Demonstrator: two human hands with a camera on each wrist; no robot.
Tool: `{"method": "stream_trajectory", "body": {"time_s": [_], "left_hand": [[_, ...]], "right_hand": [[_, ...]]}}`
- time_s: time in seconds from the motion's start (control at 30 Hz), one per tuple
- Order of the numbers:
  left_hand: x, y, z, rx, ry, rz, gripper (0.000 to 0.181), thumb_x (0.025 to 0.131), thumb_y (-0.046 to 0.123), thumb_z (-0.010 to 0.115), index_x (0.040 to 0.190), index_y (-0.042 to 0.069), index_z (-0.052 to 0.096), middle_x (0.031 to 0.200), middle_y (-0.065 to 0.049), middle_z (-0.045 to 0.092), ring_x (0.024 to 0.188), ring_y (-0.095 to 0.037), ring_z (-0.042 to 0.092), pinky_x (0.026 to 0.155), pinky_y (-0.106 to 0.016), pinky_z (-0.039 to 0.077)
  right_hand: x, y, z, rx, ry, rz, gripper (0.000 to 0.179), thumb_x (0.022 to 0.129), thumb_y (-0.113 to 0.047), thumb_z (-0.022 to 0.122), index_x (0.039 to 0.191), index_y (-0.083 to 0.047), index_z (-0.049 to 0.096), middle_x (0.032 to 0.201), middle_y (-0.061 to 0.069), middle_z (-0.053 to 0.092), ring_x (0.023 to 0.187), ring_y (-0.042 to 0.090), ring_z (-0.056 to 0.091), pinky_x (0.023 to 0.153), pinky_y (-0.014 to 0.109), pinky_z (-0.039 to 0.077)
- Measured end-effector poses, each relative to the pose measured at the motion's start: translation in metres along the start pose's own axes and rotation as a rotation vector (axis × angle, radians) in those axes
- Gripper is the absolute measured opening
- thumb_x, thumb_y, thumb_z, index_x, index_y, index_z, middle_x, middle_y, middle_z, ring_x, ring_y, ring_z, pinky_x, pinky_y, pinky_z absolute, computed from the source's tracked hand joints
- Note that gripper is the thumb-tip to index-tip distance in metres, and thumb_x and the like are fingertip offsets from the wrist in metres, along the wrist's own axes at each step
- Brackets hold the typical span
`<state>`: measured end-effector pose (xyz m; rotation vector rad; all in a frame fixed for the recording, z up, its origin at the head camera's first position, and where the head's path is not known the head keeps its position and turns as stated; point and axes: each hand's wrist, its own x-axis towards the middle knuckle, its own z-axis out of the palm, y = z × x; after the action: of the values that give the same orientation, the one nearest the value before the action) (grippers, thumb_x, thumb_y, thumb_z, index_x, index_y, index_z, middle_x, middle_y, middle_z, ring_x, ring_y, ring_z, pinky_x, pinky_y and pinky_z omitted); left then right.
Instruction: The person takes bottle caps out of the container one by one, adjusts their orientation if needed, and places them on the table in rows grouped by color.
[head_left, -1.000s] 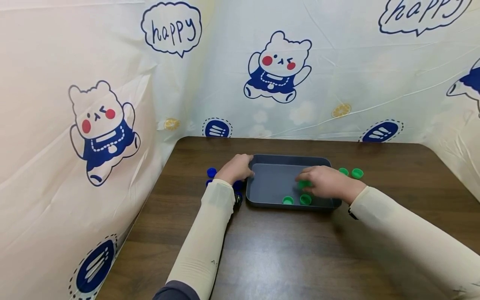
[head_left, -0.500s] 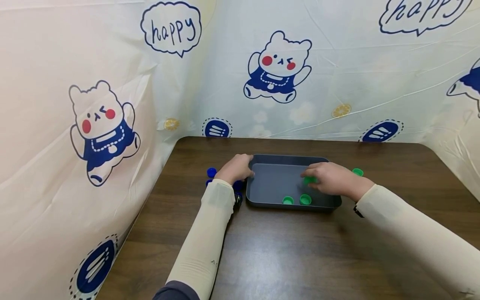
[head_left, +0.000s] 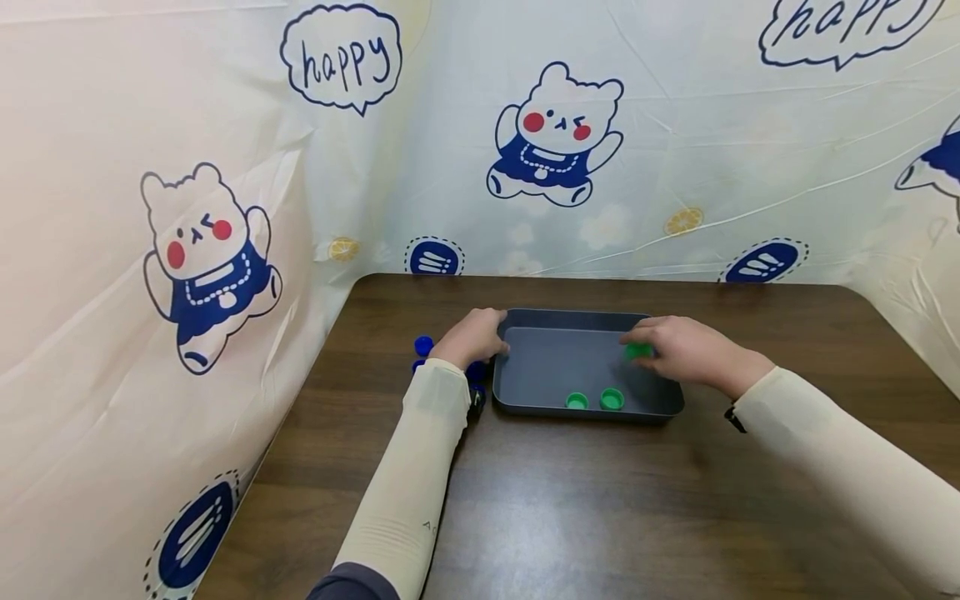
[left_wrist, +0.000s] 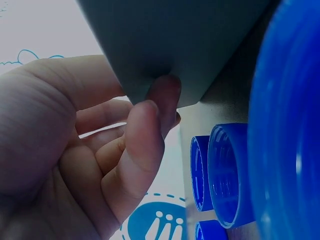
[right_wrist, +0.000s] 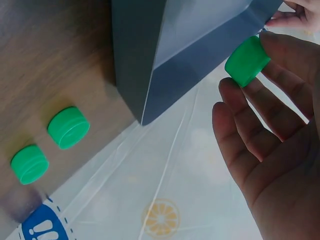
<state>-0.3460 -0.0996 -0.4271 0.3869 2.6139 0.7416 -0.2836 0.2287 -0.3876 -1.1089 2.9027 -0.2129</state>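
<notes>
My left hand (head_left: 471, 337) grips the left end of a dark grey tray (head_left: 555, 362), the thumb on the inner side of its rim. In the left wrist view, curled fingers (left_wrist: 145, 145) press the outside of the tray wall (left_wrist: 175, 35). Over the right part of the tray, my right hand (head_left: 690, 357) pinches a green bottle cap (head_left: 638, 350) between thumb and fingertips. The right wrist view has that cap (right_wrist: 247, 61) tilted, above the tray rim. Two more green caps, one left (head_left: 577, 401) and one right (head_left: 612, 399), lie along the tray's near side.
Several blue caps (head_left: 423, 345) lie left of the tray, partly hidden by the left arm. In the right wrist view, two green caps (right_wrist: 68, 127) stand on the wooden table (head_left: 570, 500) beyond the tray's right end. A printed curtain (head_left: 675, 125) hangs behind.
My right hand has moved right and slightly away with the green cap, from mid-tray toward its right end, now hiding the green caps on the table. The left hand has stayed in place.
</notes>
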Motion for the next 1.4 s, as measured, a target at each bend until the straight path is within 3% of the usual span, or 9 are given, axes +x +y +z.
{"method": "stream_trajectory", "body": {"time_s": [0.63, 1.1, 1.4], "left_hand": [[-0.001, 0.000, 0.001, 0.005, 0.006, 0.010, 0.070, 0.092, 0.016, 0.069, 0.152, 0.010, 0.033, 0.127, -0.010, 0.056, 0.060, -0.020, 0.062, 0.057, -0.031, 0.051], [-0.001, -0.001, 0.002, 0.005, 0.006, 0.014, 0.070, 0.092, 0.016, 0.069, 0.152, 0.010, 0.034, 0.135, -0.011, 0.053, 0.062, -0.019, 0.063, 0.056, -0.031, 0.052], [-0.001, 0.000, 0.001, 0.005, 0.007, 0.015, 0.070, 0.092, 0.016, 0.069, 0.152, 0.009, 0.034, 0.127, -0.010, 0.056, 0.060, -0.020, 0.062, 0.056, -0.030, 0.051]], "right_hand": [[-0.020, 0.025, -0.011, 0.001, 0.025, 0.095, 0.033, 0.086, -0.012, 0.073, 0.118, -0.004, 0.068, 0.115, 0.012, 0.065, 0.101, 0.031, 0.064, 0.084, 0.050, 0.051], [-0.031, 0.050, -0.010, 0.012, 0.003, 0.186, 0.035, 0.087, -0.010, 0.072, 0.120, -0.002, 0.067, 0.118, 0.016, 0.064, 0.102, 0.034, 0.063, 0.084, 0.053, 0.050], [-0.040, 0.065, -0.012, 0.016, -0.015, 0.230, 0.035, 0.087, -0.010, 0.070, 0.120, 0.000, 0.066, 0.119, 0.021, 0.062, 0.107, 0.040, 0.059, 0.088, 0.057, 0.047]]}}
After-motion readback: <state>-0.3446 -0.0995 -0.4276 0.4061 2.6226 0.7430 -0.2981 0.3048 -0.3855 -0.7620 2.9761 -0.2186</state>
